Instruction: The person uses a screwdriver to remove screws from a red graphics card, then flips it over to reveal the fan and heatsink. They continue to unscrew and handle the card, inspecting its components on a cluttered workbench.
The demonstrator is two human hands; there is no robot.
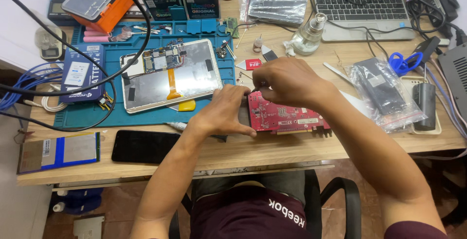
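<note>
A red rectangular printed circuit board with a gold edge connector is shown lying flat near the front edge of the light wooden counter, just right of a blue silicone work mat. The board's left end is pressed down by the left hand, fingers spread flat over the edge and thumb laid along the near side; nothing is enclosed in its grip. The right hand is held above the board's upper left corner with fingers curled tightly together; whether a small tool or screw is pinched there cannot be told. On the mat, an opened white tablet is seen face down, with its internal board and an orange ribbon cable exposed, and a yellow plastic pick lies at its lower edge. A black smartphone rests on the counter in front of the mat. A clear glass dispenser bottle and a silver laptop are placed behind the hands.
</note>
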